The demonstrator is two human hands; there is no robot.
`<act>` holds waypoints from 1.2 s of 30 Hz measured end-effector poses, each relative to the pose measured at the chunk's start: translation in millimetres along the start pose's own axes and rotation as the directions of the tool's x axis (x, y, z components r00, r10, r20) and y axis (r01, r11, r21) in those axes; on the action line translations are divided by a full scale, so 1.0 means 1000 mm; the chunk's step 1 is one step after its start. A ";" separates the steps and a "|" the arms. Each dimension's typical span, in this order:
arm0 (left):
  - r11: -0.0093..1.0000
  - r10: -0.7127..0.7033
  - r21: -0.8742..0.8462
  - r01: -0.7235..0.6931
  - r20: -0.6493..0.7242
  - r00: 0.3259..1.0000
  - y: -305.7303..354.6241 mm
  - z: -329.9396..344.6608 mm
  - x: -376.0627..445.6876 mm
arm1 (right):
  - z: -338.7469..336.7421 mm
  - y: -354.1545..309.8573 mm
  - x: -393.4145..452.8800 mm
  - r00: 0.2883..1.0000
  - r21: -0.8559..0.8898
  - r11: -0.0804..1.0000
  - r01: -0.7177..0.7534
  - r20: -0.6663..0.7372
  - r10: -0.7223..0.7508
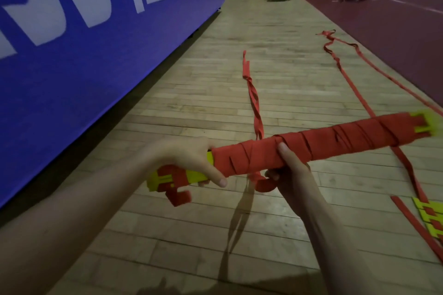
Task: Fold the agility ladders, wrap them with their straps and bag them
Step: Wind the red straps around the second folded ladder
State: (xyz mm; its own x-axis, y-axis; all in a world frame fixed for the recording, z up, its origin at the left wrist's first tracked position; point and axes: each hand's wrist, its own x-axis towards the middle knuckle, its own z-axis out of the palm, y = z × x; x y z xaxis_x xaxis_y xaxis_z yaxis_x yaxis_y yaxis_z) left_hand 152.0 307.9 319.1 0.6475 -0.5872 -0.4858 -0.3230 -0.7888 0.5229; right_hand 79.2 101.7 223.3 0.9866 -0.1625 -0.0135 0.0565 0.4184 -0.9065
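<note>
Blue banner along the left wall, and here's the left hand, fingers curled tight round the yellow end of the folded ladder bundle. Bundle held level above the wooden floor, bound in red strap (wraps uneven). Right hand grips the middle from below, thumb on top. A loose red strap trails along the floor behind; more yellow rungs lie far right.
</note>
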 end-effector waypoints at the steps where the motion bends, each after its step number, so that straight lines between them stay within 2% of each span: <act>1: 0.999 0.027 0.021 -0.025 -0.072 0.997 -0.005 0.006 0.002 | 0.000 -0.002 0.001 1.000 -0.043 0.999 -0.014 -0.022 0.013; 3: 0.984 0.098 0.175 -0.042 -0.322 0.942 -0.014 0.024 0.007 | -0.002 -0.004 0.000 0.997 -0.168 0.983 -0.070 -0.053 0.062; 6: 0.931 0.212 0.359 0.065 -0.676 0.706 -0.015 0.053 0.016 | 0.005 -0.005 -0.003 0.981 -0.311 0.934 -0.178 -0.127 0.145; 9: 0.812 0.345 0.527 0.249 -0.779 0.523 -0.016 0.077 0.027 | 0.028 -0.001 0.000 0.957 -0.197 0.954 -0.224 -0.230 0.177; 11: 0.773 0.476 0.586 0.244 -0.789 0.388 -0.024 0.081 0.034 | 0.038 0.002 0.002 0.930 -0.062 0.974 -0.217 -0.316 0.187; 12: 0.758 0.521 0.611 0.228 -0.777 0.353 -0.028 0.081 0.037 | 0.039 0.005 0.003 0.924 -0.007 0.982 -0.188 -0.339 0.174; 13: 0.747 0.543 0.629 0.214 -0.764 0.348 -0.029 0.079 0.037 | 0.039 0.008 0.005 0.924 0.031 0.988 -0.154 -0.348 0.155; 14: 0.750 0.524 0.631 0.200 -0.750 0.404 -0.029 0.077 0.034 | 0.037 0.012 0.005 0.928 0.047 0.992 -0.119 -0.349 0.128; 15: 0.759 0.468 0.625 0.181 -0.718 0.514 -0.023 0.072 0.029 | 0.034 0.014 0.004 0.933 0.053 0.995 -0.079 -0.348 0.093; 16: 0.788 0.371 0.597 0.153 -0.658 0.656 -0.021 0.063 0.025 | 0.029 0.017 0.005 0.944 0.046 0.998 -0.032 -0.326 0.045; 18: 0.896 0.129 0.435 0.089 -0.447 0.885 -0.020 0.034 0.020 | 0.021 0.021 0.002 0.973 -0.029 0.999 0.041 -0.224 -0.046; 19: 0.940 0.032 0.333 0.079 -0.316 0.948 -0.020 0.020 0.019 | 0.018 0.022 0.000 0.985 -0.083 0.994 0.068 -0.154 -0.080; 21: 0.973 -0.014 0.225 0.040 -0.114 0.993 -0.025 0.011 0.021 | 0.013 0.020 -0.004 0.991 -0.175 0.977 0.124 -0.025 -0.130; 22: 0.986 0.016 0.169 0.000 -0.094 0.995 -0.028 0.016 0.021 | 0.011 0.018 -0.004 0.990 -0.215 0.966 0.141 0.014 -0.141; 23: 0.992 0.062 0.118 -0.046 -0.132 0.989 -0.033 0.025 0.022 | 0.011 0.014 -0.005 0.989 -0.254 0.956 0.149 0.043 -0.142; 24: 0.992 0.114 0.083 -0.098 -0.221 0.969 -0.037 0.033 0.022 | 0.010 0.009 -0.004 0.989 -0.289 0.946 0.149 0.063 -0.136; 26: 0.986 0.163 0.105 -0.130 -0.444 0.881 -0.043 0.045 0.018 | 0.011 -0.001 -0.004 0.994 -0.346 0.932 0.112 0.053 -0.099; 29: 0.978 0.177 0.202 -0.056 -0.657 0.733 -0.043 0.057 0.019 | 0.017 -0.008 -0.003 0.996 -0.357 0.934 -0.005 -0.081 -0.026; 32: 0.956 0.190 0.287 0.061 -0.764 0.616 -0.031 0.069 0.020 | 0.023 -0.004 -0.007 0.975 -0.375 0.917 -0.135 -0.214 0.056; 35: 0.915 0.246 0.373 0.152 -0.816 0.524 -0.024 0.078 0.020 | 0.035 0.000 -0.010 0.968 -0.229 0.953 -0.198 -0.198 0.153; 36: 0.886 0.323 0.433 0.166 -0.833 0.449 -0.024 0.081 0.023 | 0.040 0.003 -0.008 0.964 -0.166 0.964 -0.208 -0.203 0.174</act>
State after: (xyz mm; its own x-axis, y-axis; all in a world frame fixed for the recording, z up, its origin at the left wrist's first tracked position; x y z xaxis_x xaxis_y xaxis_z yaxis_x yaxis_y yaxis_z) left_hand 119.0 298.6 238.8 0.7612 -0.3673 0.5344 -0.4778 -0.8749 0.0793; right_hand 77.3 140.2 237.6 0.9295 -0.2655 -0.2560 -0.1765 0.2893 -0.9408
